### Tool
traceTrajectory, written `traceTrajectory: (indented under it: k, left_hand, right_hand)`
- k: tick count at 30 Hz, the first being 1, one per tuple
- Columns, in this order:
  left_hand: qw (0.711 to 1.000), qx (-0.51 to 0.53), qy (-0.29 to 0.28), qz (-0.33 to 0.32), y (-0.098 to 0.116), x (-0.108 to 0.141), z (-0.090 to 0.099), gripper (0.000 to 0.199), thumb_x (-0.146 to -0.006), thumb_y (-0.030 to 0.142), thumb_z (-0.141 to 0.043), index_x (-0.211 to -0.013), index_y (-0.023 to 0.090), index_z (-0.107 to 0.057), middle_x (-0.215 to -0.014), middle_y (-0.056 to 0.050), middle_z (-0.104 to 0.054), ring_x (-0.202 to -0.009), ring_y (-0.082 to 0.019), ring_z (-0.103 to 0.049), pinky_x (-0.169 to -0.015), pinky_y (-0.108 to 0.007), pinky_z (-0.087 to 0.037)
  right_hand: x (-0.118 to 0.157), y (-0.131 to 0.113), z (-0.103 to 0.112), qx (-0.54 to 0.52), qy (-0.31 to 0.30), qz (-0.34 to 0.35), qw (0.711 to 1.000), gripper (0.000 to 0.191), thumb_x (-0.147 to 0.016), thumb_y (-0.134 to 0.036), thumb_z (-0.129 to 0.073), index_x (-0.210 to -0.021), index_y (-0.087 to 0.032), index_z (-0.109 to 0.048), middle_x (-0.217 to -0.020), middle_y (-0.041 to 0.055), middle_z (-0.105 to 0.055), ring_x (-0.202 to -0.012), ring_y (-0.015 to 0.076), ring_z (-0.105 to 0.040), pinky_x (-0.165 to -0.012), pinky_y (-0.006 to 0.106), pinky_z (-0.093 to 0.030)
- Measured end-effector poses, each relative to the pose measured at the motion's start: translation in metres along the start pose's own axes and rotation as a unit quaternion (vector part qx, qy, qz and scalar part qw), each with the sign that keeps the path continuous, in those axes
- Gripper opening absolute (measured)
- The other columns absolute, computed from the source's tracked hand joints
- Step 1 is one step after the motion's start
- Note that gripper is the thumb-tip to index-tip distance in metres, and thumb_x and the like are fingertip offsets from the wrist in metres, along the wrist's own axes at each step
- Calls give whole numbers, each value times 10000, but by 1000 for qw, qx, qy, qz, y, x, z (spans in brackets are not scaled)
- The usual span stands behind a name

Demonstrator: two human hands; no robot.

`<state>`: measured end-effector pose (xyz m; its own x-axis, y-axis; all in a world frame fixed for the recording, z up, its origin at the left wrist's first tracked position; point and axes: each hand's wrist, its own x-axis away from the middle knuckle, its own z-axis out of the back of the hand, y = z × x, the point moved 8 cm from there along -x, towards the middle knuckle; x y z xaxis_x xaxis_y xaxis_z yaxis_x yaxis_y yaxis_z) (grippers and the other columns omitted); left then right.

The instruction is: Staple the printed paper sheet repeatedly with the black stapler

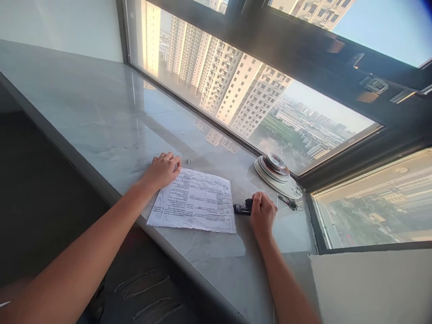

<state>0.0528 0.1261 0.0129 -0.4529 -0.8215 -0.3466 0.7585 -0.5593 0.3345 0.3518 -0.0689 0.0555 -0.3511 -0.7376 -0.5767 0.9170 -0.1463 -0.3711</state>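
Observation:
Printed sheets of paper (199, 202), with handwriting in the margins, lie on the grey stone window ledge. At their upper left corner rests my left hand (164, 170), its fingers curled; whatever may be under them is hidden. My right hand (263, 211) is closed around a black stapler (242, 209), whose front end points left and reaches the right edge of the paper. Just above the paper, near my left hand, is a small bit of metal that looks like a strip of staples (189, 161).
A stack of round, plate-like discs (275, 168) stands by the window at the right, with a keyring (290, 204) beside it. Tiny loose staple-like bits (135, 145) are scattered farther left. The ledge's front edge (189, 261) runs diagonally close to me.

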Motion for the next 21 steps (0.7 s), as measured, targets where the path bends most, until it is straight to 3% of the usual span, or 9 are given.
traceTrajectory:
  k: [4,7,9,12,14,16,18,21]
  left_hand:
    - [1000,-7,-5,6,-1,-1,0,120,-927,294,-496,-924,225,-595,-990,-78,-601,-1003,-273,-552,-891,-429,-430]
    - [1000,-13,-8,8,-1,-2,1,121,-930,297,-496,-919,228,-594,-1007,-71,-603,-1012,-265,-554,-898,-422,-431]
    - [1000,-15,-8,10,-1,-3,1,123,-930,302,-500,-916,230,-599,-1012,-69,-604,-1019,-265,-554,-903,-422,-432]
    - [1000,-17,-7,16,-4,-4,0,134,-925,311,-513,-912,230,-619,-1011,-74,-608,-1031,-271,-555,-909,-419,-435]
    - [1000,-13,0,20,-7,-5,0,145,-920,308,-519,-919,231,-643,-1014,-79,-611,-1048,-277,-555,-908,-414,-439]
    - [1000,2,5,26,-10,-6,1,187,-928,265,-487,-930,238,-672,-1019,-80,-612,-1056,-272,-558,-907,-408,-441]
    - [999,27,4,36,-14,-6,2,259,-918,183,-444,-927,248,-694,-1027,-74,-614,-1045,-253,-571,-906,-395,-443]
    - [998,49,-4,45,-17,-5,2,234,-885,164,-479,-927,247,-693,-1018,-69,-615,-1026,-246,-584,-898,-387,-446]
  right_hand:
    - [-5,24,10,18,70,-52,996,467,-1023,-464,-360,-657,-200,-483,-663,20,-563,-734,192,-502,-740,314,-336]
    - [-8,41,11,-65,79,-75,992,382,-935,-524,-535,-738,-200,-582,-766,33,-621,-821,206,-543,-797,326,-390]
    - [-12,49,9,-159,39,-59,985,324,-861,-523,-635,-831,-200,-639,-885,48,-656,-903,221,-579,-841,341,-432]
    - [-17,54,4,-251,-68,2,965,286,-851,-483,-642,-880,-201,-684,-998,77,-681,-1005,249,-604,-920,384,-454]
    - [-16,52,1,-264,-140,54,953,268,-866,-448,-632,-952,-206,-708,-1070,88,-687,-1063,259,-603,-975,403,-444]
    - [-14,52,-2,-241,-173,85,951,289,-851,-417,-655,-1052,-216,-703,-1127,89,-683,-1090,265,-604,-990,412,-447]
    - [-15,56,-3,-202,-151,72,965,317,-816,-407,-685,-1063,-209,-695,-1088,89,-697,-1026,271,-631,-938,416,-477]
    - [-20,58,3,-178,-30,-23,983,362,-813,-432,-670,-1076,-184,-676,-992,90,-718,-896,268,-659,-830,402,-510]
